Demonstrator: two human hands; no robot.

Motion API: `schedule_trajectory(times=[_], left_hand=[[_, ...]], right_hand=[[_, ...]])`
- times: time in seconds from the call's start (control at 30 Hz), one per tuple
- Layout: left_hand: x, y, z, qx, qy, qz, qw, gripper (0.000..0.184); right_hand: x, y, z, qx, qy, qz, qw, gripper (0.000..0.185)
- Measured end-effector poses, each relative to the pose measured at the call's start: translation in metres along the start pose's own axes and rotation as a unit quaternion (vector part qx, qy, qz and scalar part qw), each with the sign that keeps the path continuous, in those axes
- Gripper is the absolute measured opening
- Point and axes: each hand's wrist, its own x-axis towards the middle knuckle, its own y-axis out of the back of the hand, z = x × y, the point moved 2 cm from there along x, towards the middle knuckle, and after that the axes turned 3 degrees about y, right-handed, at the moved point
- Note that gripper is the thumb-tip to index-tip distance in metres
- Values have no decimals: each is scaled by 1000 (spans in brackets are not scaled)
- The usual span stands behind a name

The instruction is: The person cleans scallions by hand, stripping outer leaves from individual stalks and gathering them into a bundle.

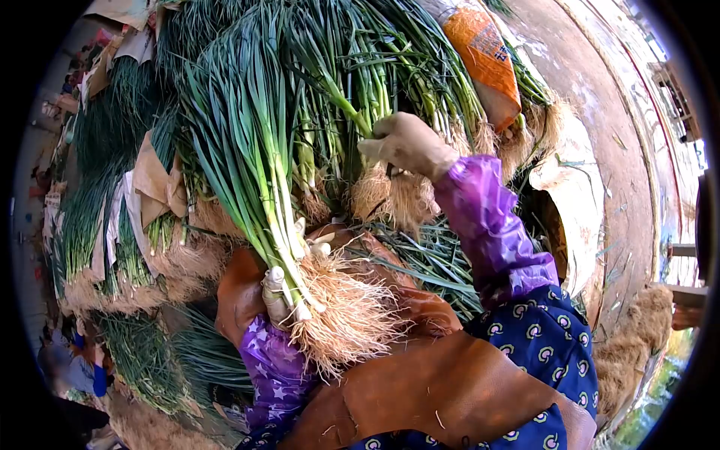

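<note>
My left hand (276, 294), in a pale glove and a purple star-print sleeve, is closed round the lower stalks of a bundle of long green onions (262, 172). Their leaves point up and away, and the pale roots (349, 311) spread over the brown apron (420, 390). My right hand (401, 146), gloved too, reaches to the pile behind, its fingers closed at the base of a green stalk (337, 97) above hanging roots.
More rooted onion bunches (450, 82) lie behind, partly under an orange and white sack (480, 56). Stacked bunches with brown paper (154, 180) stand at the left. Loose leaves (435, 259) lie beyond the apron. People (71, 367) are at the far left.
</note>
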Motion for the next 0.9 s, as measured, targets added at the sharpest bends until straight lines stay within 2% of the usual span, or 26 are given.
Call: schedule_trajectory(times=[0.07,0.1,0.13,0.23,0.27,0.3,0.37,0.4,0.43,0.47,0.5,0.53,0.57,0.6,0.67,0.73,0.77,0.8,0.83,0.9], left_hand=[[2,13,-22,-25,64,-51,996,59],[8,19,-26,0,95,-67,993,58],[9,29,-32,-1,124,-85,989,56],[1,32,-39,-17,171,-92,981,55],[-1,33,-40,-19,181,-88,979,55],[-3,35,-40,-20,191,-84,978,55],[-2,39,-37,-38,253,-113,960,56],[-1,40,-33,-34,296,-129,946,57],[-3,41,-32,-34,299,-134,944,57],[-3,42,-32,-36,295,-132,946,57],[-4,44,-33,-41,258,-109,959,57],[-3,46,-32,-43,212,-82,973,57],[-2,49,-29,-44,156,-47,986,57],[1,50,-21,-52,106,-21,993,57],[4,47,-1,-71,30,-6,997,57],[3,42,6,-73,10,-12,997,57],[1,42,6,-73,7,-16,997,56],[-4,42,3,-75,9,-20,997,56],[-5,41,1,-75,8,-25,997,56],[-4,42,2,-78,-6,-31,996,56]], right_hand=[[-21,-34,7,260,20,-72,963,27],[-35,-54,5,343,40,-97,933,26],[-43,-79,9,409,17,-80,909,24],[-45,-118,22,435,20,-44,899,24],[-39,-122,25,429,21,-53,901,25],[-27,-126,24,390,-16,-1,921,25],[-13,-108,21,433,-15,-48,900,24],[2,-110,25,406,8,-12,914,28],[19,-126,41,393,83,64,914,25],[5,-116,24,251,92,104,958,19],[-17,-104,3,105,99,142,979,14],[-31,-103,-3,238,79,40,967,13],[-46,-107,-4,365,55,-62,927,13],[-60,-114,-6,397,197,-81,893,17],[-95,-98,-1,394,166,-242,871,24],[-124,-75,10,305,170,-281,894,34],[-134,-75,15,454,248,-327,791,22],[-148,-69,21,411,247,-406,778,21],[-153,-64,22,411,244,-408,778,21],[-156,-60,29,203,104,-383,895,17]])
